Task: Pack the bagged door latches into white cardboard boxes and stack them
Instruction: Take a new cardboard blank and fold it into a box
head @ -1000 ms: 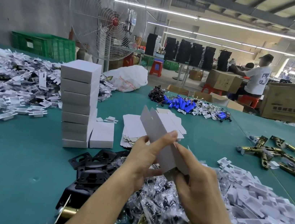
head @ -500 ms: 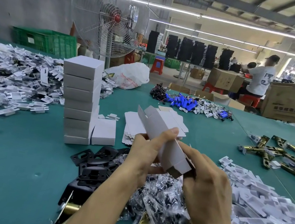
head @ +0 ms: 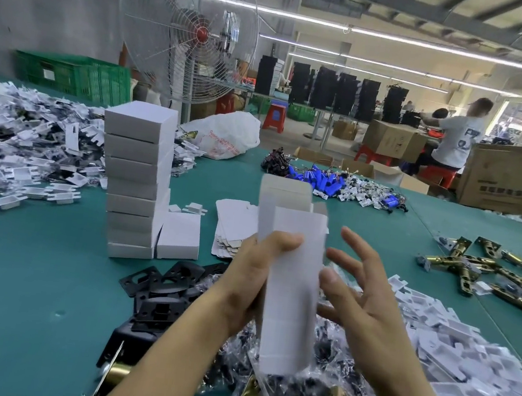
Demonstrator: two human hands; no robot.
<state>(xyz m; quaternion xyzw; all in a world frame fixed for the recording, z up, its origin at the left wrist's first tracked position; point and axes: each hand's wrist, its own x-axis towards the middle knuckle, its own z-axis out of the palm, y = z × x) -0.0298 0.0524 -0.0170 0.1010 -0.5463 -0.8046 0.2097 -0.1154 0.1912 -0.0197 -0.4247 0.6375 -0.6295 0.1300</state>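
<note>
Above the near heap of bagged latches [head: 330, 362], a white box [head: 292, 289] stood upright in the air, its far end open with the flaps raised. The left grip [head: 252, 274] clasped it from the left side, thumb laid across its front face. The right grip [head: 369, 300] was released, its fingers spread just right of the box. The thumb was near or touching the box's edge; I could not tell which.

I judged the step to be forming the carton, with nothing loaded yet. The next move likely called for closing the near end, if it was not shut already. After that, one bag would be picked from the heap below and slid in lengthwise.

Left of centre on the green surface [head: 23, 282] rose a stack of closed boxes [head: 136, 180], with one more box [head: 179, 236] standing against its foot. Flat blanks [head: 232, 227] lay just beyond the hands. Red print on a far white sack [head: 228, 133] and dark characters on a brown carton [head: 507, 178] were too blurred to read.
</note>
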